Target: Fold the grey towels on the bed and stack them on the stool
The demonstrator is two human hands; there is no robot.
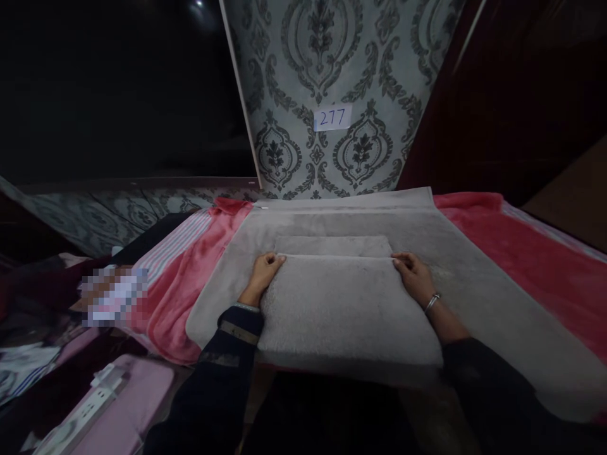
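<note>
A grey plush cloth (341,309) lies over a larger grey mat (478,303), its near part hanging toward the front edge. My left hand (265,272) pinches the left corner of the cloth's far edge between thumb and fingers. On the other side, my right hand (413,273), with a silver bracelet at the wrist, pinches the right corner. Between the two hands the edge is stretched straight. Just beyond it, a further strip of grey plush shows on the mat.
Red plush blankets (531,253) show on both sides of the mat. At the lower left are a white power strip (88,411) on a pink surface and piled clothes. Behind stand a patterned wall with a paper label (332,117) and a large dark screen (123,95).
</note>
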